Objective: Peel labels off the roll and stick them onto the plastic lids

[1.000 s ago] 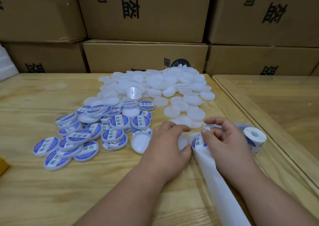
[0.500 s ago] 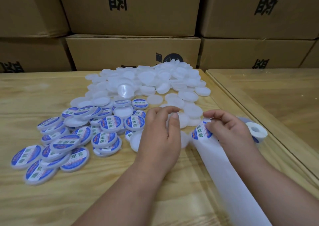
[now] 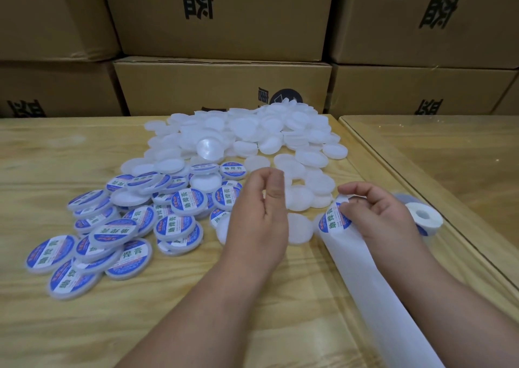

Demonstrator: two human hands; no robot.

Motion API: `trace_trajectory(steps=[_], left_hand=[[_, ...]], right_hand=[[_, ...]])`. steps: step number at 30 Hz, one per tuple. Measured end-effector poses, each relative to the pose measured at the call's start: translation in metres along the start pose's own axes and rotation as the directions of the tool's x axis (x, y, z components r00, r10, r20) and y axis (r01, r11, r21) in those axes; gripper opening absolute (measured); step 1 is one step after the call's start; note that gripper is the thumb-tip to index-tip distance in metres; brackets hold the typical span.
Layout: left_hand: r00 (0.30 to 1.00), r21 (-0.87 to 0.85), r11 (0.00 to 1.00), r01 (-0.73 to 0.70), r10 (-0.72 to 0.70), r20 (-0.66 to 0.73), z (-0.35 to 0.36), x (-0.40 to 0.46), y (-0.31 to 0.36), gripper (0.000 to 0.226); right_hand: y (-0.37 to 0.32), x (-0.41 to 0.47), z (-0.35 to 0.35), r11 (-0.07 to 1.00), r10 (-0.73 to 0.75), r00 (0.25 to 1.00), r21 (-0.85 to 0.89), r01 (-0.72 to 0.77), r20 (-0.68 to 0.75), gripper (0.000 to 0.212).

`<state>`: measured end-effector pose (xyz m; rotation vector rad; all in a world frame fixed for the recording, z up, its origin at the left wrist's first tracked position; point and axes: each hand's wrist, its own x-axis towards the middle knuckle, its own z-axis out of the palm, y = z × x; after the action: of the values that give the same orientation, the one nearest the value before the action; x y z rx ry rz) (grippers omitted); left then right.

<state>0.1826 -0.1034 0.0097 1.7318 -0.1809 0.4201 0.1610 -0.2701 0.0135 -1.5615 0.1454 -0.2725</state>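
r hand [image 3: 376, 213] pinches label [image 3: 334, 221] on backing strip [image 3: 365, 283] — l hand [image 3: 261, 213] curled, empty; label cd crease if peeled fast.

From my seat the light is bright, soft and even, coming from overhead; shadows are faint, just thin dark rims under the labelled lids [image 3: 123, 228] and a pale smudge beneath the left hand [image 3: 257, 221]. The white plain lids [image 3: 252, 134] run close to overexposed, so their edges melt together, and one clear lid [image 3: 210, 149] throws a glossy highlight. The glass-topped table [image 3: 449, 171] on the right carries a milky sheen. I see wide-angle bending: the cardboard boxes [image 3: 219, 16] lean outward at the frame edges. Focus is fair in the centre, with label print readable, but the fingertips and the backing strip [image 3: 373, 291] look slightly smeared.
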Motion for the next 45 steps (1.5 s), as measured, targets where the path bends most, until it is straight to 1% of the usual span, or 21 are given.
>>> trace_trajectory(steps=[2, 4, 5, 7, 8, 10, 12, 13, 14, 16, 20, 23, 26, 29, 32, 34, 37, 40, 43, 44, 45], left_hand=[[0.993, 0.02, 0.998, 0.057, -0.055, -0.107, -0.01, 0.01, -0.005, 0.024], [0.975, 0.019, 0.997, 0.077, -0.071, -0.208, -0.021, 0.017, -0.008, 0.023], [0.972, 0.025, 0.998, 0.06, -0.053, -0.227, -0.024, 0.016, -0.006, 0.021], [0.98, 0.015, 1.0, -0.025, 0.028, -0.196, -0.019, 0.011, 0.003, 0.011], [0.988, -0.003, 0.997, -0.073, 0.072, -0.14, -0.014, 0.005, 0.008, 0.006], [0.989, -0.033, 0.99, -0.137, 0.139, 0.058, 0.0, -0.007, 0.016, 0.015], [0.946, 0.006, 0.987, -0.158, 0.15, 0.286, 0.01, -0.017, 0.017, 0.022], [0.915, 0.033, 0.985, -0.172, 0.147, 0.375, 0.013, -0.021, 0.016, 0.026], [0.891, 0.049, 0.983, -0.179, 0.14, 0.432, 0.013, -0.023, 0.015, 0.028], [0.879, 0.061, 0.984, -0.17, 0.123, 0.462, 0.012, -0.023, 0.012, 0.03], [0.92, 0.106, 0.985, -0.136, 0.086, 0.382, 0.012, -0.019, 0.009, 0.029], [0.942, 0.139, 0.985, -0.107, 0.056, 0.33, 0.013, -0.017, 0.007, 0.023], [0.956, 0.082, 0.996, -0.044, 0.018, 0.294, 0.012, -0.016, 0.007, 0.023], [0.961, 0.031, 1.0, 0.0, -0.008, 0.275, 0.011, -0.015, 0.008, 0.022], [0.976, 0.028, 1.0, 0.01, -0.016, 0.215, 0.01, -0.013, 0.006, 0.023], [0.988, -0.002, 0.999, 0.036, -0.036, 0.147, 0.012, -0.011, 0.005, 0.024], [0.993, -0.145, 0.982, 0.119, -0.117, 0.022, 0.011, -0.006, 0.004, 0.026], [0.977, -0.231, 0.958, 0.169, -0.193, -0.087, 0.007, -0.001, 0.003, 0.031], [0.957, -0.338, 0.914, 0.225, -0.272, -0.096, 0.005, 0.002, 0.003, 0.033], [0.957, -0.343, 0.91, 0.234, -0.277, -0.083, 0.005, 0.001, 0.004, 0.032], [0.959, -0.338, 0.911, 0.237, -0.275, -0.066, 0.005, 0.001, 0.004, 0.03]], right_hand=[[0.0, 0.0, 0.0, 1.0, -0.002, 1.0, 0.001, 0.002, -0.001, 0.026], [0.0, 0.0, -0.001, 1.0, -0.002, 1.0, -0.002, 0.002, 0.0, 0.027], [0.0, -0.001, -0.001, 1.0, 0.002, 1.0, 0.003, -0.002, 0.008, 0.029], [-0.001, -0.002, -0.002, 1.0, 0.016, 0.999, 0.025, -0.016, 0.03, 0.035], [-0.001, -0.002, -0.002, 0.999, 0.022, 0.999, 0.035, -0.023, 0.035, 0.037], [-0.001, -0.002, -0.003, 0.998, 0.025, 0.999, 0.052, -0.027, 0.036, 0.038], [-0.001, -0.002, -0.002, 0.997, 0.016, 0.999, 0.07, -0.019, 0.04, 0.033], [-0.002, -0.002, -0.001, 0.997, 0.011, 0.999, 0.072, -0.014, 0.041, 0.033], [-0.001, -0.002, -0.002, 0.998, 0.007, 0.999, 0.067, -0.01, 0.043, 0.037], [0.001, 0.0, -0.004, 0.998, 0.004, 0.999, 0.064, -0.008, 0.054, 0.039], [0.004, 0.002, -0.004, 0.995, 0.014, 0.995, 0.095, -0.023, 0.095, 0.042], [0.003, 0.0, -0.005, 0.995, 0.001, 0.982, 0.094, -0.02, 0.191, 0.049], [0.002, -0.003, -0.003, 0.998, -0.044, 0.964, 0.062, 0.029, 0.261, 0.05], [0.002, -0.005, -0.001, 0.997, -0.069, 0.956, -0.024, 0.079, 0.284, 0.052], [0.002, -0.007, 0.0, 0.993, -0.069, 0.956, -0.072, 0.093, 0.284, 0.054], [0.001, -0.007, 0.0, 0.991, -0.061, 0.96, -0.101, 0.092, 0.273, 0.053], [0.001, -0.007, 0.0, 0.99, -0.042, 0.966, -0.121, 0.075, 0.255, 0.053], [0.002, -0.005, -0.001, 0.993, -0.032, 0.974, -0.104, 0.056, 0.224, 0.053], [0.006, -0.004, -0.001, 0.99, -0.089, 0.978, -0.089, 0.108, 0.19, 0.045], [0.007, -0.004, 0.0, 0.986, -0.126, 0.976, -0.084, 0.143, 0.177, 0.04], [0.008, -0.004, 0.0, 0.98, -0.167, 0.973, -0.086, 0.182, 0.159, 0.04]])
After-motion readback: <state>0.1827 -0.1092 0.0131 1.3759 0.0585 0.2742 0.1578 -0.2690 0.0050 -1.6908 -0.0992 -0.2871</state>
